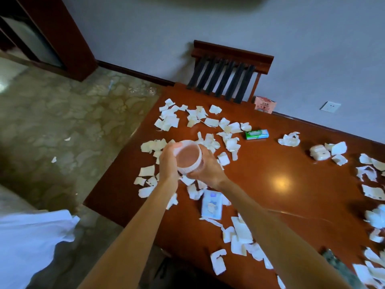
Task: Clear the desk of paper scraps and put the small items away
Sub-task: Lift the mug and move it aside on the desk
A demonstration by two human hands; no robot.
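Both hands hold a small clear plastic cup [189,156] above the desk, its mouth tilted toward me. My left hand [168,163] grips its left side and my right hand [206,166] wraps its right side and bottom. The cup looks empty inside. White paper scraps [200,122] lie scattered over the brown wooden desk [277,163], with more scraps at the right edge [373,192] and near me [239,232]. Small items on the desk: a green gum pack [256,134], a white earbud case [318,152] and a light blue tissue packet [211,204].
A dark wooden chair [227,74] stands at the desk's far end, with a pink packet [264,104] beside it against the wall. A few scraps [54,159] lie on the stone floor at left. White cloth [31,243] fills the lower left corner.
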